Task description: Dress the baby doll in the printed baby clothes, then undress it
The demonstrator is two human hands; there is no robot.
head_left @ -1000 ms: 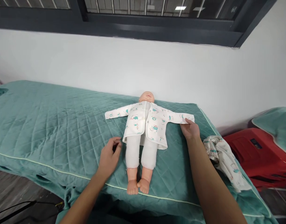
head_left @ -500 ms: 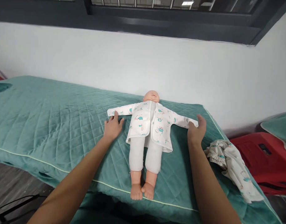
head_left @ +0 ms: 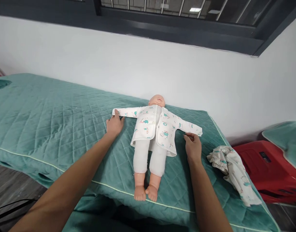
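Note:
A baby doll point(head_left: 157, 100) lies on its back on the green quilted cover point(head_left: 72, 125), feet toward me. It wears a white printed jacket point(head_left: 144, 124), unfastened down the front, with both sleeves spread wide over the arms. White fabric covers its legs to above the bare feet. My left hand point(head_left: 114, 124) rests at the cuff of the sleeve on the left, index finger stretched onto it, thumb apart. On the other side, my right hand point(head_left: 193, 146) has thumb and fingers pinched together at the lower edge of the sleeve, short of its cuff.
Crumpled white printed clothing point(head_left: 234, 170) lies near the bed's right edge. Beyond that edge is a red plastic object point(head_left: 266, 164) beside green fabric point(head_left: 285, 141). A white wall point(head_left: 128, 64) with a dark window frame point(head_left: 174, 32) stands behind the bed.
My right hand has moved from the cuff inward along the sleeve's lower edge, and that cuff now shows. My left hand has shifted slightly up toward the cuff end. The view has moved a little.

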